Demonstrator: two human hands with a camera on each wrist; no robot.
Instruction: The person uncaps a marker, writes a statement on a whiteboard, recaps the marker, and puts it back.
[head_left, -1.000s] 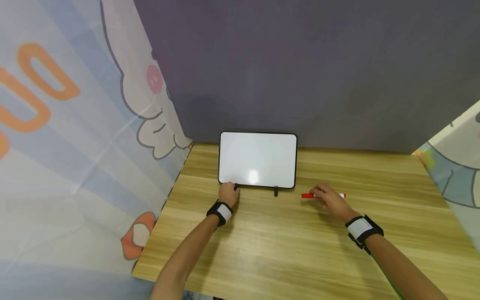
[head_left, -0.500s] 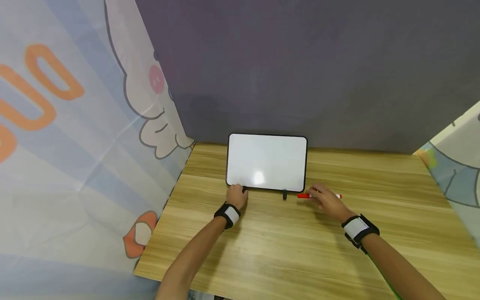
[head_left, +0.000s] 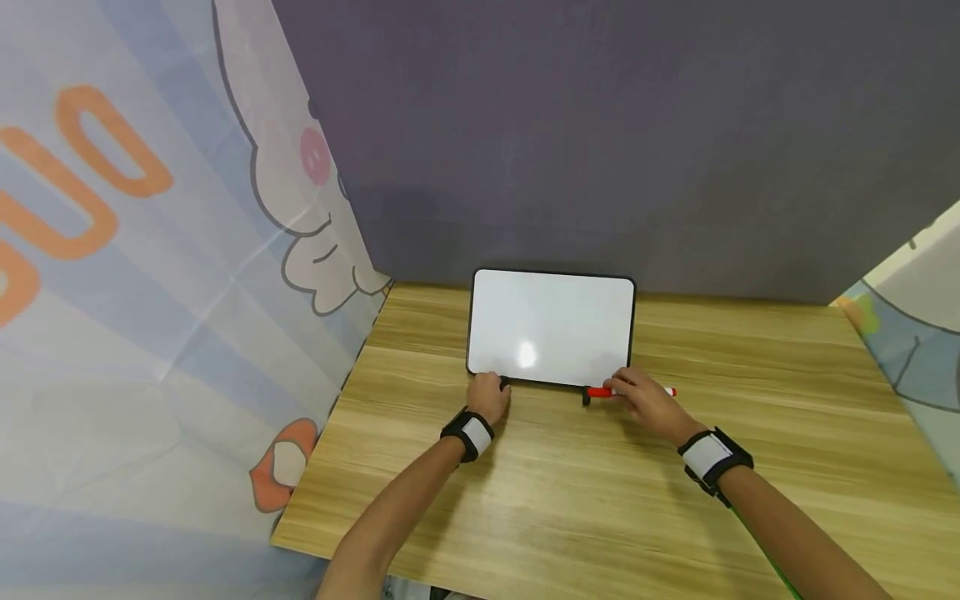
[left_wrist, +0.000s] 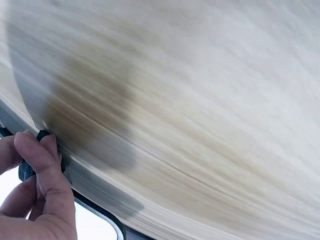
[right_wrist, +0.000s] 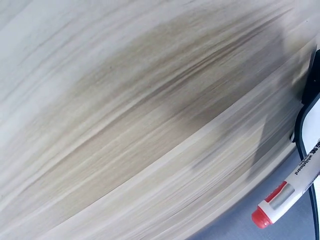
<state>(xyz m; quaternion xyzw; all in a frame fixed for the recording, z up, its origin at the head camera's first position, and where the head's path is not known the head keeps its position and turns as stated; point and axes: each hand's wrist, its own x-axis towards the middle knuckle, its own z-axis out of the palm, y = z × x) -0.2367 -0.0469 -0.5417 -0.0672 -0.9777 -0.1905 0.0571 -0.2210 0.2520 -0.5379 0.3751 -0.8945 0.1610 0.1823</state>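
Note:
A small whiteboard (head_left: 551, 325) with a black frame stands propped near the back of the wooden table, on black feet. My left hand (head_left: 487, 397) grips the foot at its lower left corner; in the left wrist view the fingers (left_wrist: 52, 187) pinch this black foot (left_wrist: 26, 171). My right hand (head_left: 647, 402) holds a red and white whiteboard marker (head_left: 598, 392) level, its red end by the right black foot (head_left: 587, 397) at the board's lower edge. In the right wrist view the marker (right_wrist: 292, 190) overlaps the board's frame, and the hand itself is out of sight.
The wooden table (head_left: 555, 492) ends at a dark grey panel (head_left: 600, 150) behind the board. A cartoon-printed cloth (head_left: 187, 333) hangs along the left side, with more of it at the right. A green cord (head_left: 761, 546) runs along the right forearm.
The whiteboard has slid to the right together with my left hand. My right hand has shifted slightly left with the marker, whose red end has come up to the board's right foot.

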